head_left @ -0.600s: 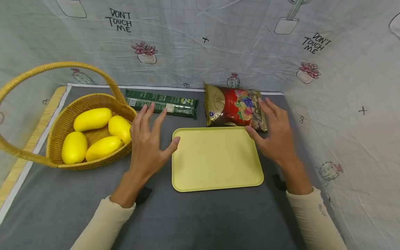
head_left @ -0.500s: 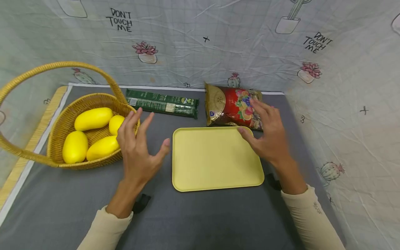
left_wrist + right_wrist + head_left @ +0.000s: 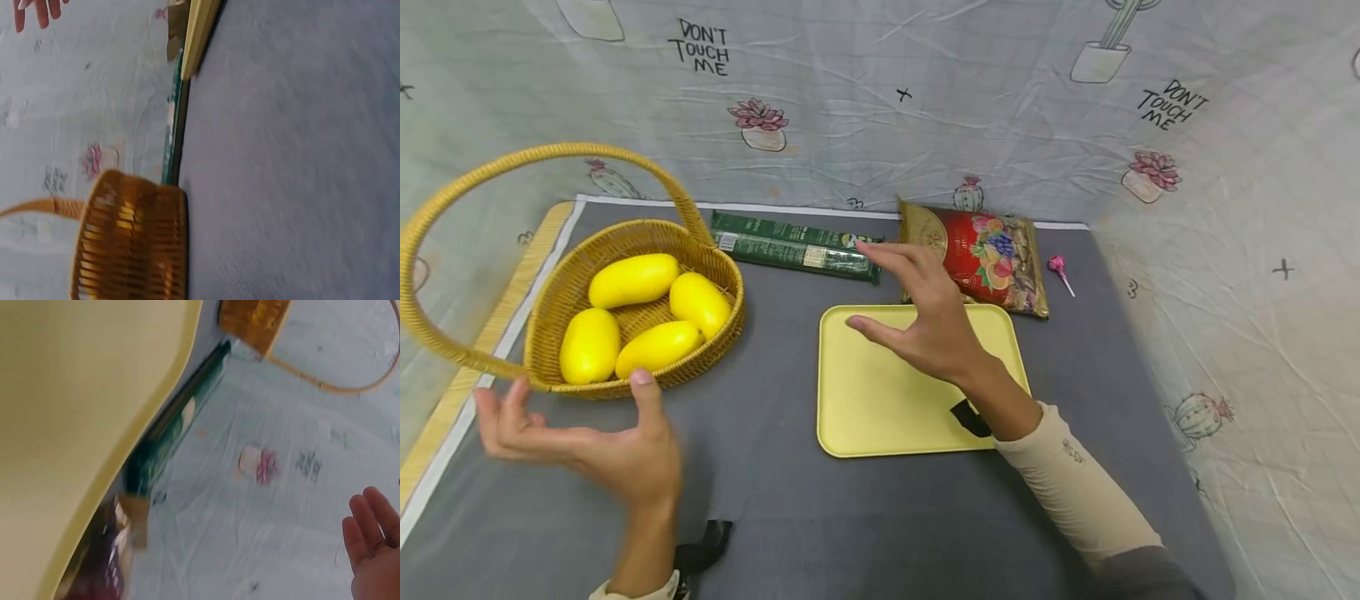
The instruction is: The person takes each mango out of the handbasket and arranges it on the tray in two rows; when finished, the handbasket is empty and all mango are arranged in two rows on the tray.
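Note:
My left hand is above the grey cloth in front of the wicker basket, palm up with its fingers loosely bent and the thumb apart; it holds nothing. Several yellow mangoes lie in the basket. Over the pale yellow tray hovers my right hand, thumb and fingers spread, with nothing between them. No thing lies on the visible part of the tray. The left wrist view catches the basket's side; the right wrist view has the tray's rim close up.
Along the back lie a long green packet and a red and gold candy bag. A pink lollipop lies right of the bag. The basket's tall handle arches up at the left. A printed cloth hangs behind.
My left hand has moved left and toward me, turning its palm up. The right hand has moved left from beside the candy bag to over the tray, uncovering the lollipop.

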A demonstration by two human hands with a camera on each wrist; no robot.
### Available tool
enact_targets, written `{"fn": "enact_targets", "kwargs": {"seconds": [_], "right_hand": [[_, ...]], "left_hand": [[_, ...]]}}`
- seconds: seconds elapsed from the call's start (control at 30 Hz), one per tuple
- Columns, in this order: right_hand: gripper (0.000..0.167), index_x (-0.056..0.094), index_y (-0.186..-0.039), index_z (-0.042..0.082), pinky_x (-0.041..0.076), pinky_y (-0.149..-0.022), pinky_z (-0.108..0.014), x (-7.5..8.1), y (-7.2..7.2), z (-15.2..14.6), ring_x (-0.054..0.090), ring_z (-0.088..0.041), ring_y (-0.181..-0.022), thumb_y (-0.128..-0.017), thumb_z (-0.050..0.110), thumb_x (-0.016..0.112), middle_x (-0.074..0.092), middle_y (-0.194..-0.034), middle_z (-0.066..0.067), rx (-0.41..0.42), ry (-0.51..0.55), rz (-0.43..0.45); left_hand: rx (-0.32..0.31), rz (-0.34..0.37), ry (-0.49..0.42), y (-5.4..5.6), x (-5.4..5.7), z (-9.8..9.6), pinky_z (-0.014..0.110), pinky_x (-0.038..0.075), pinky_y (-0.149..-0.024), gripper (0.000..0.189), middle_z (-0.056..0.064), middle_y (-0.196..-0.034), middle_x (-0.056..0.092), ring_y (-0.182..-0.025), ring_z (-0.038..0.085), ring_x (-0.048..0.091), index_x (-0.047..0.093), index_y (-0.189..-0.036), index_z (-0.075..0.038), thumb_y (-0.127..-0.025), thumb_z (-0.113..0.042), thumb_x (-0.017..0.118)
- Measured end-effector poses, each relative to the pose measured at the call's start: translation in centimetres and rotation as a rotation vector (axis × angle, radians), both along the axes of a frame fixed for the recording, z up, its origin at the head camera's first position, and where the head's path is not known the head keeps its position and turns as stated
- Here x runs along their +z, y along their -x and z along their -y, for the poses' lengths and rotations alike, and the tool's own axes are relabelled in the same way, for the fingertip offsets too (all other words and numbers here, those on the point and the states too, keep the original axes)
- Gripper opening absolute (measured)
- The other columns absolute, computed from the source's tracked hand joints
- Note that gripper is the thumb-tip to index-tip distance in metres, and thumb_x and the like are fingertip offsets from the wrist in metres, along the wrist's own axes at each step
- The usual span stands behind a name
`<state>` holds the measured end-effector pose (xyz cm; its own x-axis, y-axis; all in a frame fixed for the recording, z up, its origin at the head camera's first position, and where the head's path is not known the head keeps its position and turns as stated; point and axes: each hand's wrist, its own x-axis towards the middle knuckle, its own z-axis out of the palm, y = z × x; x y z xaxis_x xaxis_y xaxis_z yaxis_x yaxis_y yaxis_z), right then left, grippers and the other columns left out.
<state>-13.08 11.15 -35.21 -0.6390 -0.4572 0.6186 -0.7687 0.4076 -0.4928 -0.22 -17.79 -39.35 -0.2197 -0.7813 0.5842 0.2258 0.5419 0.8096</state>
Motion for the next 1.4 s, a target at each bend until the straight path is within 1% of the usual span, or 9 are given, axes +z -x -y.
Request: {"fn": "enact_targets", "kwargs": {"seconds": [0.13, 0.3, 0.4, 0.57, 0.63, 0.83, 1.0, 1.17, 1.4], "right_hand": [[0.077, 0.057, -0.154, 0.018, 0.044, -0.113, -0.044, -0.5, 0.4, 3.1, 0.053, -0.020, -0.135, -0.086, 0.035, 0.090, 0.061, -0.146, -0.004, 0.081, -0.015, 0.051], [0.074, 0.057, -0.154, 0.020, 0.045, -0.113, -0.037, -1.3, 0.8, 7.2, 0.053, -0.016, -0.133, -0.089, 0.038, 0.087, 0.061, -0.144, -0.002, 0.179, -0.057, 0.140], [0.073, 0.057, -0.154, 0.020, 0.044, -0.114, -0.034, -1.7, 1.1, 9.7, 0.053, -0.015, -0.134, -0.091, 0.040, 0.085, 0.060, -0.146, -0.003, 0.245, -0.100, 0.186], [0.070, 0.057, -0.154, 0.022, 0.041, -0.114, -0.028, -2.0, 1.5, 13.3, 0.051, -0.015, -0.138, -0.092, 0.044, 0.083, 0.057, -0.151, -0.002, 0.310, -0.187, 0.248], [0.069, 0.056, -0.154, 0.024, 0.040, -0.114, -0.026, -2.2, 1.7, 14.4, 0.050, -0.013, -0.139, -0.093, 0.045, 0.082, 0.057, -0.153, 0.000, 0.320, -0.222, 0.269], [0.065, 0.056, -0.155, 0.024, 0.038, -0.114, -0.024, -2.9, 2.1, 17.3, 0.053, -0.013, -0.136, -0.097, 0.045, 0.077, 0.061, -0.150, 0.003, 0.368, -0.319, 0.270], [0.062, 0.057, -0.154, 0.024, 0.041, -0.104, -0.023, -2.9, 2.0, 19.3, 0.055, -0.014, -0.129, -0.099, 0.045, 0.075, 0.063, -0.145, 0.002, 0.397, -0.400, 0.298], [0.058, 0.060, -0.151, 0.022, 0.041, -0.100, -0.022, -3.1, 2.0, 20.9, 0.056, -0.014, -0.123, -0.099, 0.044, 0.075, 0.065, -0.137, 0.000, 0.418, -0.463, 0.286], [0.056, 0.063, -0.146, 0.023, 0.037, -0.109, -0.019, -2.8, 2.2, 22.9, 0.057, -0.008, -0.128, -0.097, 0.047, 0.076, 0.066, -0.142, 0.006, 0.441, -0.589, 0.275]], "left_hand": [[-0.004, 0.142, -0.091, -0.4, -0.7, 1.4, 0.036, 0.016, -0.124, 0.080, 0.020, -0.166, 0.019, -0.155, 0.021, 0.022, 0.037, -0.148, -0.002, -0.086, -0.030, 0.078], [-0.079, 0.288, -0.194, -0.5, -1.3, 2.3, 0.027, 0.009, -0.129, 0.073, 0.019, -0.173, 0.009, -0.163, 0.020, 0.009, 0.038, -0.149, -0.009, -0.091, -0.027, 0.078], [-0.115, 0.361, -0.245, -0.3, -2.3, 3.1, 0.028, 0.007, -0.129, 0.074, 0.014, -0.176, 0.003, -0.164, 0.017, 0.006, 0.037, -0.151, -0.013, -0.092, -0.027, 0.078], [-0.181, 0.430, -0.291, 0.1, -4.5, 4.5, 0.047, 0.019, -0.130, 0.077, 0.004, -0.178, 0.003, -0.164, 0.013, 0.006, 0.035, -0.155, -0.021, -0.092, -0.027, 0.079], [-0.216, 0.444, -0.313, 0.1, -5.0, 4.8, 0.053, 0.024, -0.127, 0.077, 0.000, -0.177, 0.004, -0.163, 0.011, 0.009, 0.033, -0.156, -0.023, -0.093, -0.026, 0.078], [-0.276, 0.472, -0.348, 0.3, -5.5, 5.4, 0.043, 0.023, -0.127, 0.074, -0.003, -0.167, 0.019, -0.153, 0.010, 0.024, 0.029, -0.158, -0.025, -0.097, -0.022, 0.071], [-0.260, 0.471, -0.349, 0.4, -5.4, 5.4, 0.038, 0.025, -0.118, 0.071, -0.002, -0.162, 0.022, -0.149, 0.011, 0.027, 0.030, -0.155, -0.024, -0.097, -0.021, 0.071], [-0.235, 0.482, -0.354, 0.4, -5.3, 5.1, 0.038, 0.023, -0.122, 0.070, -0.002, -0.160, 0.022, -0.151, 0.010, 0.025, 0.031, -0.153, -0.025, -0.096, -0.020, 0.072], [-0.227, 0.459, -0.363, 0.1, -5.2, 4.6, 0.038, 0.024, -0.116, 0.071, -0.002, -0.157, 0.022, -0.149, 0.010, 0.025, 0.032, -0.152, -0.024, -0.095, -0.016, 0.074]]}}
